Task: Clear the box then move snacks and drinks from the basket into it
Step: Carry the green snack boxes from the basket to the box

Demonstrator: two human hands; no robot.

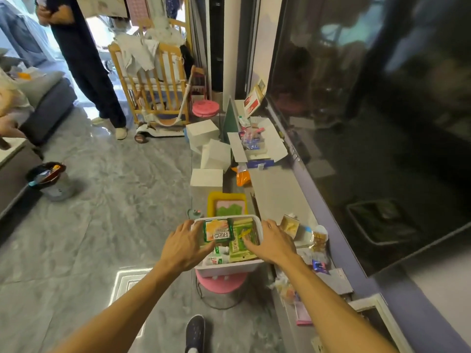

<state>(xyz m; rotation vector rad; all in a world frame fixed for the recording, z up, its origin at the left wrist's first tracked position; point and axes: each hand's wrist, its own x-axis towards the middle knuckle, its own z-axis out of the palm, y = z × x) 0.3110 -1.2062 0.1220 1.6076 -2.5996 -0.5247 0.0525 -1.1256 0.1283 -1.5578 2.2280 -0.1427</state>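
1. The white basket [229, 267] sits on a pink stool [221, 283], just beside the low grey ledge [277, 192] that runs along the dark glass.
2. It is packed full: a noodle cup [218, 231] with an orange and green lid lies on top at the left, green packets [242, 248] fill the right side, and small white bottles [216, 259] with green labels lie at the near edge.
3. The box [276, 143], white card with its flaps spread open, stands on the ledge well apart from the basket, with small colourful things inside it.
4. The left hand [183, 248] reaches in from the basket's left side, palm down and fingers spread nearly straight, with the fingertips against the cup's left edge. It is not closed round anything.
5. The right hand [275, 244] comes over the right rim, fingers stretched out flat on the green packets, touching them but not clasping them.
6. Both forearms are extended forward, bare.
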